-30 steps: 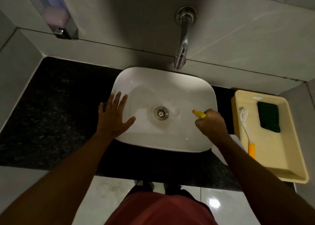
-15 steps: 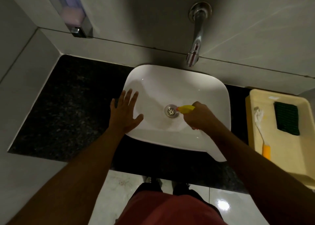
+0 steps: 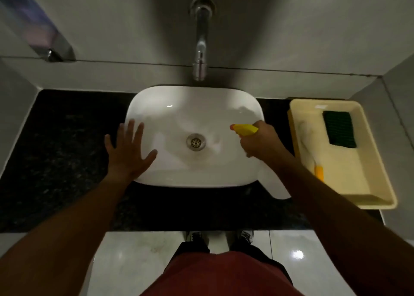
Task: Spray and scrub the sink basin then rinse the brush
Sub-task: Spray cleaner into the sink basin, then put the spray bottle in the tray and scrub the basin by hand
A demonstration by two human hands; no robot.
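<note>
A white sink basin (image 3: 179,116) sits on a black stone counter, with a metal drain (image 3: 196,141) at its middle. My left hand (image 3: 127,151) lies flat with fingers spread on the basin's left rim. My right hand (image 3: 261,142) grips a spray bottle (image 3: 244,129) over the basin's right side; its yellow nozzle points left toward the drain, and its white body hangs below my wrist. A brush (image 3: 313,156) with a white head and orange handle lies in the yellow tray (image 3: 369,183) to the right.
A chrome tap (image 3: 200,49) juts from the wall above the basin. A dark green scouring pad (image 3: 339,128) lies in the tray. A soap dispenser (image 3: 40,33) hangs at the upper left. Black counter (image 3: 62,152) stretches left of the basin.
My right hand with the spray bottle has moved right, from over the drain toward the basin's right side. My left hand has stayed on the left rim. The view has shifted.
</note>
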